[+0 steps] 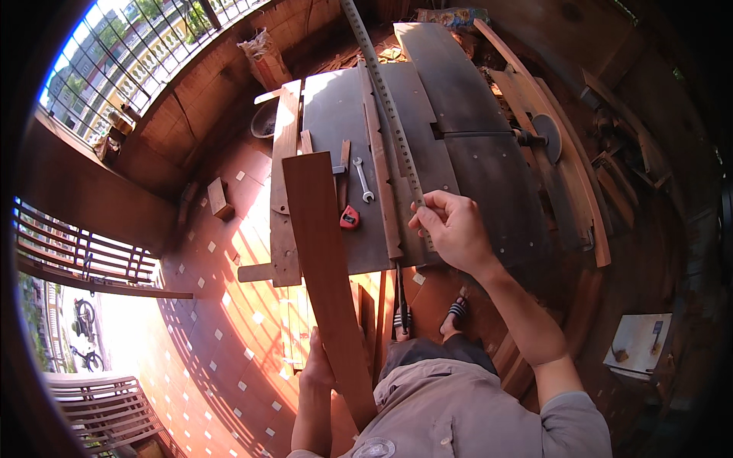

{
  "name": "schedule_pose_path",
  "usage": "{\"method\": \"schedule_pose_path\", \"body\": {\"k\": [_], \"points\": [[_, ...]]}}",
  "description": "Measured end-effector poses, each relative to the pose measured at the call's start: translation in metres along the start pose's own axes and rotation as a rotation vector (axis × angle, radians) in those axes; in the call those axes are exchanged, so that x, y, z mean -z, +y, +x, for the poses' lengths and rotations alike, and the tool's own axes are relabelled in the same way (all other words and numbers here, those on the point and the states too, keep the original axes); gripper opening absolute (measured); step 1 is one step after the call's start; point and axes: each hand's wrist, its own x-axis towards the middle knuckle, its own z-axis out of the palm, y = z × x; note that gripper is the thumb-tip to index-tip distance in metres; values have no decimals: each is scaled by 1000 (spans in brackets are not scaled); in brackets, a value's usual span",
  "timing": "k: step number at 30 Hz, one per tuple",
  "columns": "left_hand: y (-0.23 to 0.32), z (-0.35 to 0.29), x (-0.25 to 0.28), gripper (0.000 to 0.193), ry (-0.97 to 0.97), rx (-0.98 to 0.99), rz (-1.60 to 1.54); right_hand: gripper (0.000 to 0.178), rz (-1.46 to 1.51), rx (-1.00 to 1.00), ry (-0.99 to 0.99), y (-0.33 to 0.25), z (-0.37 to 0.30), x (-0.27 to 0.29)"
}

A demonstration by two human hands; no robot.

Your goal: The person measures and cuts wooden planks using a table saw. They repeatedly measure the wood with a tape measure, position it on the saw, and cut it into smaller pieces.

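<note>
A long reddish-brown wooden board [324,252] stands tilted upward in front of me, its lower end against my shirt. My left hand [317,366] is closed around the board's left edge, its far fingers hidden behind the wood. In my right hand [454,229] the near end of a long metal ruler [393,114] is pinched between thumb and fingers. The ruler stretches away over the dark metal saw table [481,172] and past its far edge. A wooden rail [374,145] with notches runs along the ruler's left side.
On the table lie a wrench [362,179], a red tape measure [350,217] and what looks like a hammer [340,172]. A round saw blade [547,139] shows at the table's right, beside long planks [561,130]. A wood block [220,200] rests on the tiled floor.
</note>
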Motion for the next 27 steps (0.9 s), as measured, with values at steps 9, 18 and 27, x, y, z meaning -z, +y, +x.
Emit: {"method": "schedule_pose_path", "body": {"k": [9,18,27], "points": [[-35,-75,30,89,678,-220,-158,16,-290,-451,-97,229,87,-199],[-69,-104,42,76,857,-292,-152,55,-548,-426,-160,156,83,-281],[-70,-108,47,61,926,-222,-57,27,-356,-650,11,192,88,-327]]}}
